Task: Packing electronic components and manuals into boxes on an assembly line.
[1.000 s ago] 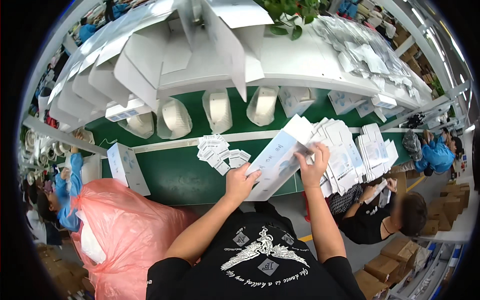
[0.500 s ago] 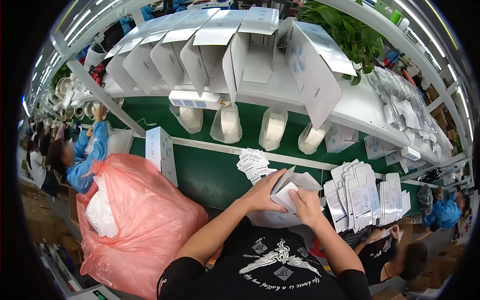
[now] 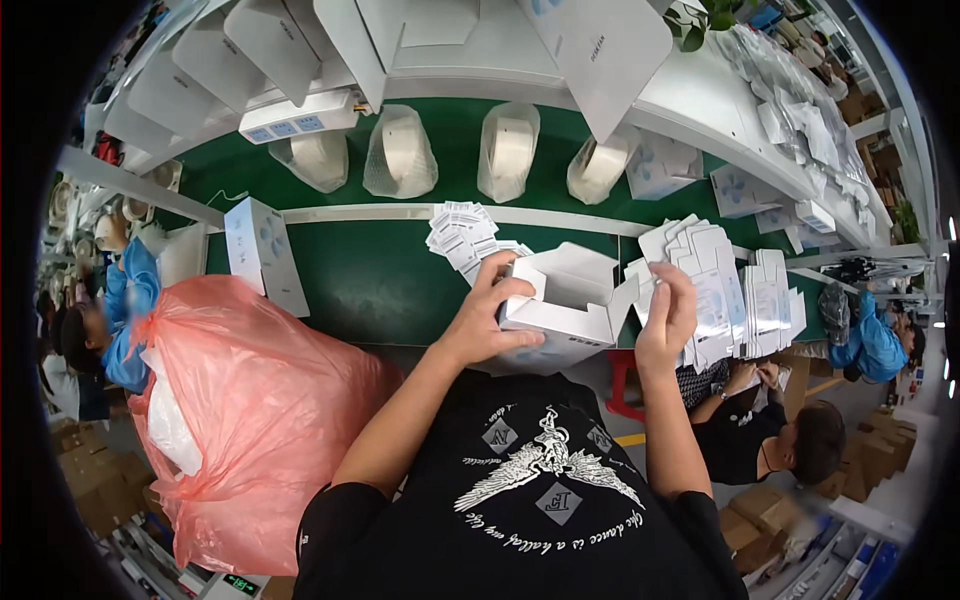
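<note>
A small white carton with blue print stands in front of my body at the bench edge, its top open and flaps raised. My left hand grips its left wall, with the thumb on the near side and fingers over the far corner. Close beside the carton's right flap, my right hand is raised with loosely bent fingers apart and nothing visible in them. Folded flat cartons lie in overlapping stacks just beyond it. A fanned pile of printed white slips lies behind the carton.
A big pink plastic bag bulges at my left. Behind it stands a white box. Plastic-wrapped white devices line the bench's back, under a shelf of open boxes. A co-worker sits at the right.
The carton, folded narrow before, is now squared out and open at the top. My right hand has left its wall and moved right. The view has tilted down.
</note>
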Available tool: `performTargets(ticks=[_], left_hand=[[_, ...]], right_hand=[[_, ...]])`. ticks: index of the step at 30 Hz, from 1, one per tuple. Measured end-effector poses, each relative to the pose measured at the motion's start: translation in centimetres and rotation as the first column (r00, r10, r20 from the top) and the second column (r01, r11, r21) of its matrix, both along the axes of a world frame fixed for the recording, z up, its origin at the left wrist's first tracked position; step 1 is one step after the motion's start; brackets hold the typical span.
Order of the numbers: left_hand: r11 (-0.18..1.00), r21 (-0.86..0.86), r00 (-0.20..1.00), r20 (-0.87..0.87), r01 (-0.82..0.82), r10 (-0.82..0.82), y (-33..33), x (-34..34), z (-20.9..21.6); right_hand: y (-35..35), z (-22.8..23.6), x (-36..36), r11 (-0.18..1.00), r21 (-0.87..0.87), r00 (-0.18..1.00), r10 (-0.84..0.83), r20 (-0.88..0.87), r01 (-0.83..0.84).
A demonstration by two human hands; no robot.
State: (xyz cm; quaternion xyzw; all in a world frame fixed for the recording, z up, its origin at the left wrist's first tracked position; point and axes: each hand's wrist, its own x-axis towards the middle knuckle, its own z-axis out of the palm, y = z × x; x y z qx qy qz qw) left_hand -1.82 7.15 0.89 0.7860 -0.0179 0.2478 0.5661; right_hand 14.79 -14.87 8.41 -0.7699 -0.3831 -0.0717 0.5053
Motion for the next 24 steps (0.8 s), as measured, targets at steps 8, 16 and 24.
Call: performTargets(ticks=[8,16,24], left_hand=[[0.995,-0.072,0.987,-0.137,0.072,-0.082,-2.5,2.5,-1.5],[0.980,-0.200,0.995,-0.098,-0.006,-0.014,-5.0,5.8,-2.3],[0.612,-0.651,0.881,-0.436,-0.449,0.183,-6.0,13.4,-4.0]], right_hand=[[-2.7,-7.6,1.4,0.992,-0.084,0.468,-0.030,-0.883,-0.094],[-4.5,-8.5,5.6,0.868,-0.382,0.648,-0.097,-0.756,-0.316],[-1.7,-6.4,11.1,0.908,0.407,0.364,0.348,-0.864,0.099]])
